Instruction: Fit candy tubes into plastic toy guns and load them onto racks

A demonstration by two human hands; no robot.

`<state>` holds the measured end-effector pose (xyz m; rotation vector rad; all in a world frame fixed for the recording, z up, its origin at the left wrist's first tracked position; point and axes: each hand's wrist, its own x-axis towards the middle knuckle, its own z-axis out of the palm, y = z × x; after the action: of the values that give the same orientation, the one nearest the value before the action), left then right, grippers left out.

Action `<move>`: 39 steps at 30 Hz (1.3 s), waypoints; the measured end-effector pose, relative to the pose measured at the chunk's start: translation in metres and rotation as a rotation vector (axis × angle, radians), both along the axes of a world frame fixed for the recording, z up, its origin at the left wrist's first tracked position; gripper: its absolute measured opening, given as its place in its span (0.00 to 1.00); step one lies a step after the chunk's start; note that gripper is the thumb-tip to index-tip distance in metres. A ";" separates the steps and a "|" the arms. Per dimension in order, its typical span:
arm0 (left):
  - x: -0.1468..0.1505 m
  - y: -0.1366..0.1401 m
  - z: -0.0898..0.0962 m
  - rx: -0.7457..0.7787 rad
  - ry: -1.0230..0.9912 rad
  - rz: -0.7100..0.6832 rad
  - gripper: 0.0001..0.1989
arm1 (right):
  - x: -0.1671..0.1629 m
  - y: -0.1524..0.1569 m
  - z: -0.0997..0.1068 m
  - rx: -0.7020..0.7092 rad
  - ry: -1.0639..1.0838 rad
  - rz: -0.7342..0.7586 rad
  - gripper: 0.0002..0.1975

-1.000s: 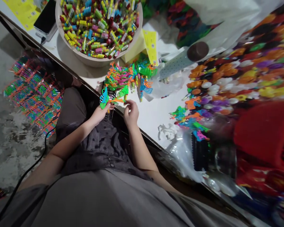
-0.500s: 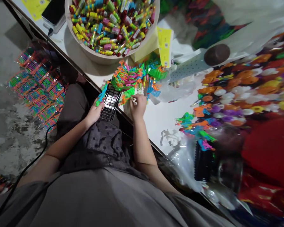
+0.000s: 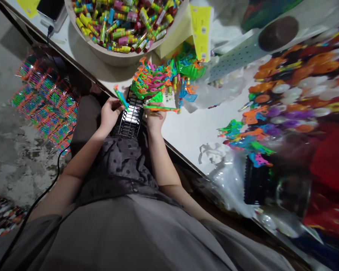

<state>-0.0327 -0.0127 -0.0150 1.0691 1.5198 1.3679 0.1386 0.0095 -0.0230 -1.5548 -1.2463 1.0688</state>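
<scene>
My left hand is closed, its fingertips pinching a thin blue-and-green plastic toy piece above a black slotted rack. The rack lies tilted between my hands, at the table edge over my lap. Just right of it, my right hand is closed on a flat orange-and-green plastic toy piece; some of its fingers are hidden. Beyond both hands, a heap of bright plastic toy pieces covers the rack's far end.
A round tub full of small colourful tubes stands at the back, near a yellow card. Bagged plastic parts spread across the right. Packed bundles lie on the floor at left, beside a black cable.
My left hand has come off the rack's side and now pinches a blue-and-green piece. My right hand has moved left toward the rack with an orange-and-green piece. The view has shifted slightly.
</scene>
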 end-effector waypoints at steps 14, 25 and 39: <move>0.023 0.037 -0.036 0.052 0.042 0.031 0.08 | 0.006 0.025 -0.014 -0.001 -0.262 -0.138 0.13; 0.013 0.042 -0.030 0.132 0.220 -0.115 0.08 | 0.001 0.020 -0.020 0.091 -0.386 -0.109 0.14; 0.026 0.048 -0.028 0.098 0.207 -0.129 0.12 | 0.008 0.027 -0.021 0.104 -0.491 -0.056 0.16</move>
<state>-0.0065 0.0356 -0.0429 1.3811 1.5128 1.2851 0.1465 0.0370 -0.0443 -1.8210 -1.5426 0.5881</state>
